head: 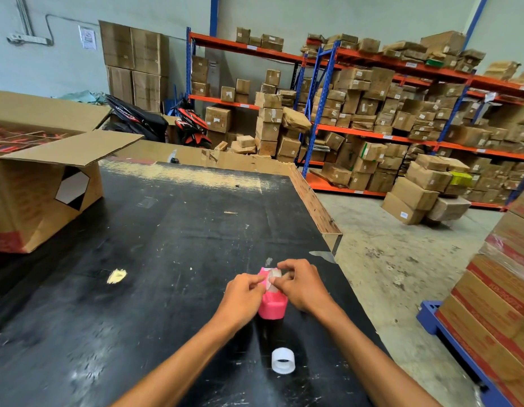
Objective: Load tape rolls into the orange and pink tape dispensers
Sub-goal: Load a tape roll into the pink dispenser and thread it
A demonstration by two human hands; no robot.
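Wide warehouse shot: orange-and-blue shelving runs along the back and right, crammed with brown cartons carrying white labels too small to read. A paper notice hangs on the pale wall, its print too small to make out. Two red-and-black scooters are parked beside the shelving, with lettering on one panel that stays illegible.

Front and centre, the big black tabletop, scuffed and flecked with white marks. On its left edge sits an open cardboard box, flaps up, a six-sided cut-out in its side and a red band at the base; the print there is unreadable. Far right, a stack of cartons shows red lettering, blurred beyond reading, on a blue pallet.

Now the action. Both forearms reach in from the bottom edge, converging near the tabletop's right side. The pink tape dispenser stands on the tabletop between the two hands. The left hand curls in from the left, thumb and forefinger pinching at the clear tape roll seated on top of the dispenser. The right hand mirrors it, fingertips pinched on the roll's right edge, knuckles raised.

Closer to the camera, a second translucent white roll rests on the tabletop, well apart from both hands.
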